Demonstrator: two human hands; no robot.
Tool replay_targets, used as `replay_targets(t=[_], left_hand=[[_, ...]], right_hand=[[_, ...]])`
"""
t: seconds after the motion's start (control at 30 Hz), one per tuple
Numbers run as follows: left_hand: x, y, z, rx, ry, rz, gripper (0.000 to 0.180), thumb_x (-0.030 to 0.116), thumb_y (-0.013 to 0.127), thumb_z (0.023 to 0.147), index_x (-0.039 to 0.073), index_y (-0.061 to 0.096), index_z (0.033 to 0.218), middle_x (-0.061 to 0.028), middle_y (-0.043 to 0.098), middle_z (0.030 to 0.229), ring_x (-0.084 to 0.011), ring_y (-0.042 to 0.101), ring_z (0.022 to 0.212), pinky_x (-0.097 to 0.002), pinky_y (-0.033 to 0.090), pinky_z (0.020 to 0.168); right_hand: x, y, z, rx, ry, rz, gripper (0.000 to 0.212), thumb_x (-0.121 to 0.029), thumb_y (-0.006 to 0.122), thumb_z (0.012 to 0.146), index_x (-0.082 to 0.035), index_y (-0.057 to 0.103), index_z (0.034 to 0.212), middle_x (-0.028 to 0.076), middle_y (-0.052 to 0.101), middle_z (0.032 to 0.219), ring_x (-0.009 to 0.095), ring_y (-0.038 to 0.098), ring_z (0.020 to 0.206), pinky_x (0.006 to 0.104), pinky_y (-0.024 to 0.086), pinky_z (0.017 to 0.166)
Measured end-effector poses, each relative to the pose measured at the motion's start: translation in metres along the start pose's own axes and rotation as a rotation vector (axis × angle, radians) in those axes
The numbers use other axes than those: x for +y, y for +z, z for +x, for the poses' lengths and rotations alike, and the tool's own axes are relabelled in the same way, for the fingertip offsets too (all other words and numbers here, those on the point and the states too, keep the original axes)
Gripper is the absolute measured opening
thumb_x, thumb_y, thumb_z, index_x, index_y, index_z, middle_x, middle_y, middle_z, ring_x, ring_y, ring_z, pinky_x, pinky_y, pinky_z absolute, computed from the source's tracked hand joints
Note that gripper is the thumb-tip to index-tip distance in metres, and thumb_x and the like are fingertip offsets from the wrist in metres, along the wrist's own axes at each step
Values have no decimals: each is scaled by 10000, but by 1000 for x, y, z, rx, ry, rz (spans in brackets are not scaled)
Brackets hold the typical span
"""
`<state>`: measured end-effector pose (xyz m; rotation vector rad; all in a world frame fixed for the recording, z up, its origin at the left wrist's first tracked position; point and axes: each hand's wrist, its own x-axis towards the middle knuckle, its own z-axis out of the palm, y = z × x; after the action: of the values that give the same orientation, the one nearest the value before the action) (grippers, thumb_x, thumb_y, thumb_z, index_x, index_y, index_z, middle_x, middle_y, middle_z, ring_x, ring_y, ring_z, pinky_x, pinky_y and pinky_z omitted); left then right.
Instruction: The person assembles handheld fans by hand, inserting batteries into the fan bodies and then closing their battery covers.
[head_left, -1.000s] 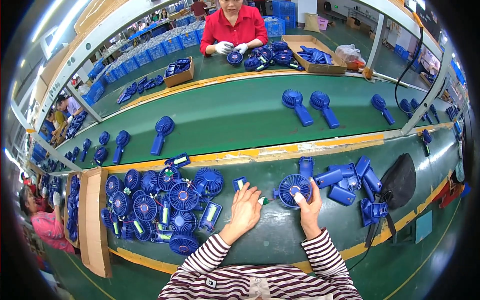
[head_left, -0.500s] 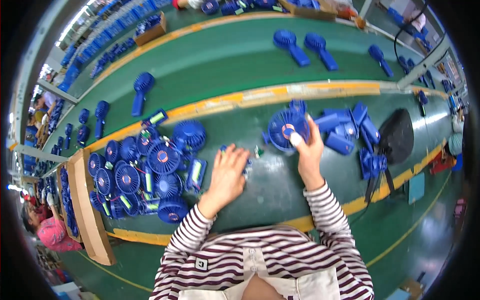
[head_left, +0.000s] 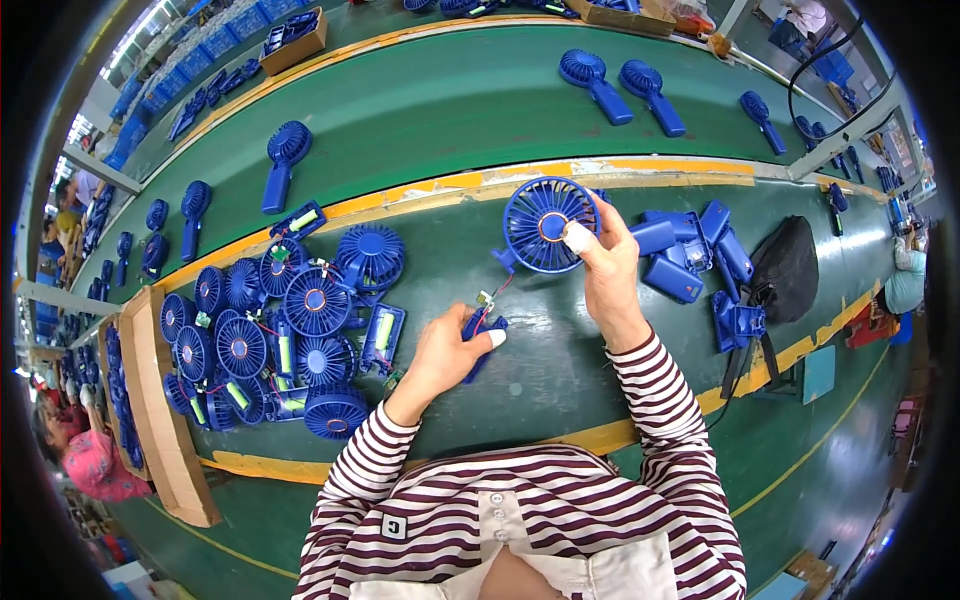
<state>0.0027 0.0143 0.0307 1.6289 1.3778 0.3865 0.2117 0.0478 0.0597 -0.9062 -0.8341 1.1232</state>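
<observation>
My right hand [head_left: 608, 268] grips a blue round fan head [head_left: 540, 226] by its right rim, the thumb near the hub, raised over the green workbench. Thin wires run from the fan head down to a small circuit board [head_left: 485, 299]. Beside that board, my left hand [head_left: 446, 348] is closed on a blue handle shell [head_left: 478, 350], its covered thumb lying across it. To the left lies a heap of blue fan heads [head_left: 318, 303] with wires, open handles and pale green cells. Right of my right hand are several blue handle covers [head_left: 683, 250].
A black pouch [head_left: 790, 268] with straps lies at the bench's right end. An open cardboard box [head_left: 165, 400] stands left of the heap. Beyond the yellow-edged rail, a green belt [head_left: 440, 120] carries several assembled blue handheld fans [head_left: 287, 165]. Other people sit at the far left.
The fan head in my right hand has moved up and left, its grille now facing up. My left hand has closed on the blue handle shell, and the wires between them are stretched out.
</observation>
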Motion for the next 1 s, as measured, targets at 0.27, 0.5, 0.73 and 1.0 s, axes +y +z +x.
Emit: replay_targets(t=[0.27, 0.5, 0.73, 1.0], left_hand=[[-22, 7, -14, -532, -178, -1504, 553, 479, 404, 887, -3, 450, 1153, -162, 590, 928, -321, 611, 865, -428, 522, 714], [-12, 3, -15, -224, -286, -1263, 199, 46, 524, 848, -20, 497, 1034, -136, 618, 837, -239, 643, 673, -339, 559, 593], [-2, 6, -25, -183, -122, -944, 285, 7, 591, 801, -25, 496, 1068, -108, 626, 855, -156, 613, 629, -263, 524, 559], [-5, 2, -29, -222, -102, -875, 325, 13, 520, 820, -33, 467, 1137, -110, 617, 870, -166, 615, 650, -260, 519, 598]], right_hand=[[-12, 14, -26, -51, 145, 69, 535, -101, 660, 740, 45, 451, 1210, 80, 563, 1094, 151, 534, 1005, 289, 399, 906], [-16, 15, -46, -162, 260, 101, 516, -54, 636, 738, 43, 451, 1210, 81, 574, 1091, 151, 550, 994, 283, 423, 892], [7, 14, -20, -397, 334, -187, 540, -63, 680, 743, 41, 450, 1220, 88, 563, 1090, 137, 538, 984, 273, 427, 881], [17, 8, -8, -500, 434, -155, 487, -80, 653, 771, 58, 463, 1199, 94, 576, 1077, 144, 547, 978, 273, 434, 871]])
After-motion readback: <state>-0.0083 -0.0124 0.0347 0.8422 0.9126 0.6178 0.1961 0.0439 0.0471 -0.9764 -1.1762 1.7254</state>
